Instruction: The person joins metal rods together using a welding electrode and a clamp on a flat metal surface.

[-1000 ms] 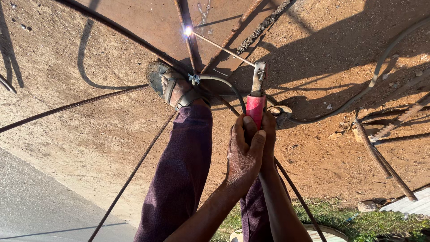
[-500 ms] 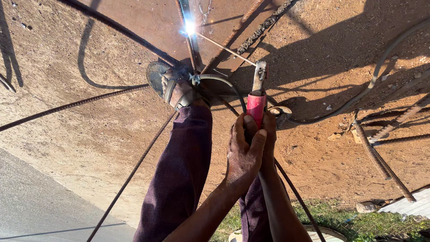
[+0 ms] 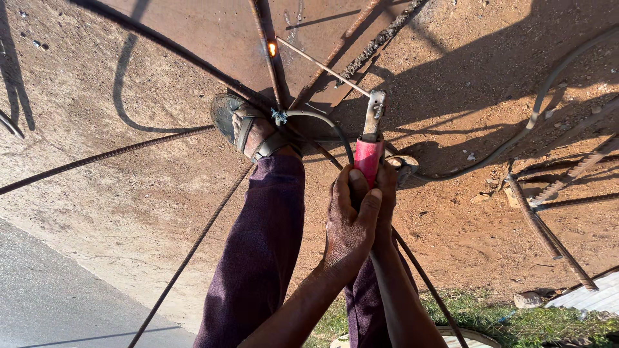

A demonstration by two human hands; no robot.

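Hands (image 3: 361, 222) clasp red electrode holder (image 3: 369, 161); rod (image 3: 322, 66) glows.

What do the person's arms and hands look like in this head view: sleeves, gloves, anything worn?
Both forearms are bare, with no sleeves in view. The left hand and right hand wear no gloves; no rings, watch or wristbands show. Short thumbnails are visible. Lower down, the person wears dark purple trousers and a worn grey strap sandal.
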